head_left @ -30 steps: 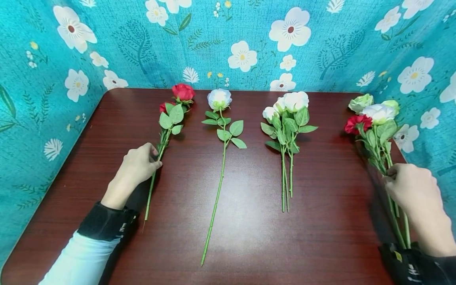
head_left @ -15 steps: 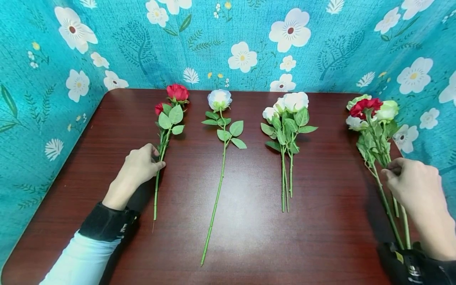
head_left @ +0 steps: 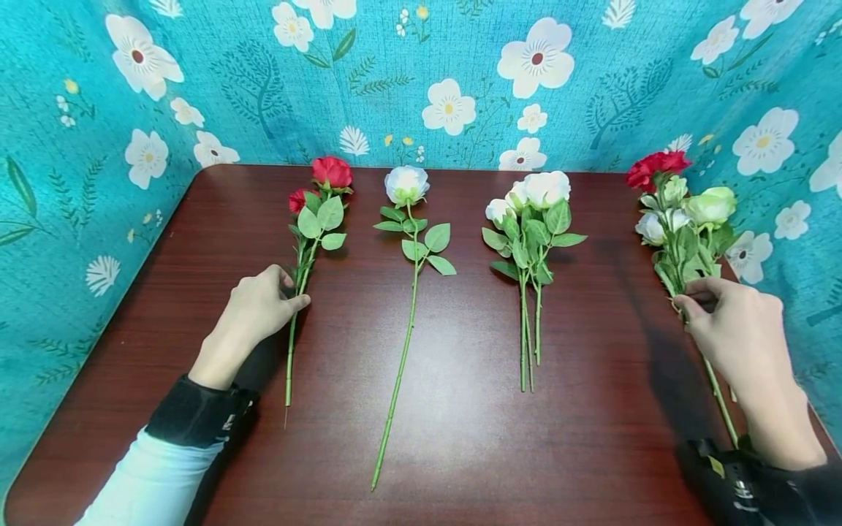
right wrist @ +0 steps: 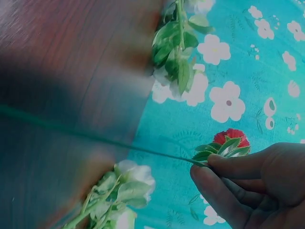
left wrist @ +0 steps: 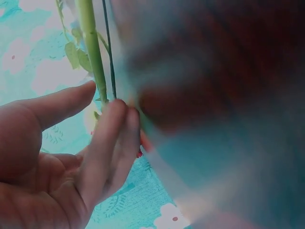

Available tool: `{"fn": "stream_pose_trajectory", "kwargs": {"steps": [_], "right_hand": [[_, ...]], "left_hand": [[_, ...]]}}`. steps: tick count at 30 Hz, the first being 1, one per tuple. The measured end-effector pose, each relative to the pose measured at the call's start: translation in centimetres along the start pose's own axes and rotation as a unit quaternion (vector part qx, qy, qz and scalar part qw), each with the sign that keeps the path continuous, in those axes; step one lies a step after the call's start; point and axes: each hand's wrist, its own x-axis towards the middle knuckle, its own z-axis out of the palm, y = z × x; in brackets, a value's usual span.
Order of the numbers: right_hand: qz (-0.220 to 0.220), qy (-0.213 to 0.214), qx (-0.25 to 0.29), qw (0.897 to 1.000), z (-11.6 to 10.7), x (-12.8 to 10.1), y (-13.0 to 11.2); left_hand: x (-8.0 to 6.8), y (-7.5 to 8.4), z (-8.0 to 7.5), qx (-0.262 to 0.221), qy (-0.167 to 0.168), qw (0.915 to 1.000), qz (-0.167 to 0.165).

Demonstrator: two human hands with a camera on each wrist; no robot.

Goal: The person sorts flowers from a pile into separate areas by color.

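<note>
While the left hand (head_left: 259, 310) pinches the stem of the red rose (head_left: 312, 219) lying lengthwise on the surface (head_left: 460, 409), bloom pointing away from the person, the right hand (head_left: 733, 329) grips a mixed bunch (head_left: 680, 215) at the far right edge, lifted and likewise pointing away. Each hand is nearest its own stems.

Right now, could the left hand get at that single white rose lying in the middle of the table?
Probably yes. The left hand grips the red rose stem, and the single white rose lies just beside it with bare table between, nothing blocking. It would have to let go first.
</note>
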Motion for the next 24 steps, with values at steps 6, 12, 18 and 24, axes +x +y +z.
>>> {"fn": "stream_pose_trajectory", "kwargs": {"steps": [6,12,18,24], "right_hand": [[-0.019,0.014,0.022,0.999,-0.1,0.2,-0.8],[-0.04,0.02,0.045,0.998,-0.2,0.2,-1.2],[-0.045,0.034,0.073,0.996,-0.1,0.5,-2.3],[-0.047,0.032,0.113,0.992,0.2,0.7,-3.6]], "left_hand": [[-0.1,0.4,-0.4,-0.01,0.018,0.9998,-0.002],[0.1,0.9,-0.5,-0.014,0.046,0.9984,0.03],[-0.1,1.8,-0.4,-0.015,0.062,0.9953,0.072],[-0.4,3.5,-0.1,-0.024,0.073,0.9918,0.102]]}}
